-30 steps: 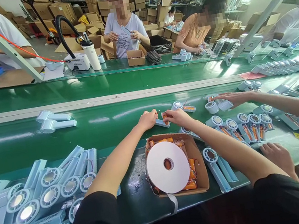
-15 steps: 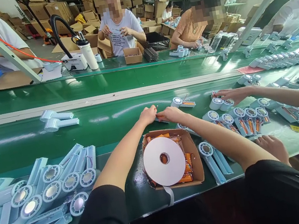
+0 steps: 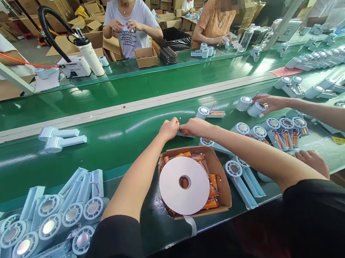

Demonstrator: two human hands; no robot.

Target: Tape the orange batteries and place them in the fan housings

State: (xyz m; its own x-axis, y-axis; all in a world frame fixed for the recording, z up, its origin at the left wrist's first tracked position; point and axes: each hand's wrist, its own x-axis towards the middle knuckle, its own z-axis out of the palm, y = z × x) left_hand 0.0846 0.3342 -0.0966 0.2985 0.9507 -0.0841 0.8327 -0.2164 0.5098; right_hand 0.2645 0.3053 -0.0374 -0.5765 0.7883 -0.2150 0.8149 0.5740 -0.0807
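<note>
My left hand [image 3: 170,129] and my right hand [image 3: 196,127] meet over the green belt, both with closed fingers. They grip a light blue handheld fan [image 3: 184,135], mostly hidden behind them; a bit of its handle shows below the fingers. A thin wire end pokes up beside my left fingertips. Just beyond my right hand lies a fan with an orange battery in its open handle [image 3: 216,114]. Nearer me, a white tape roll [image 3: 174,191] rests on a cardboard box [image 3: 222,182] of orange batteries [image 3: 211,203].
Many fan housings [image 3: 51,226] are heaped at left; two more [image 3: 65,142] lie on the belt. At right, a co-worker's hand [image 3: 270,103] touches a fan [image 3: 256,109] near a row of battery-fitted fans [image 3: 287,123]. Other people sit across the line.
My hands stay together at nearly the same spot. The co-worker's hand at right has shifted slightly, and two fans by it now stand farther from the row. The view has turned a little.
</note>
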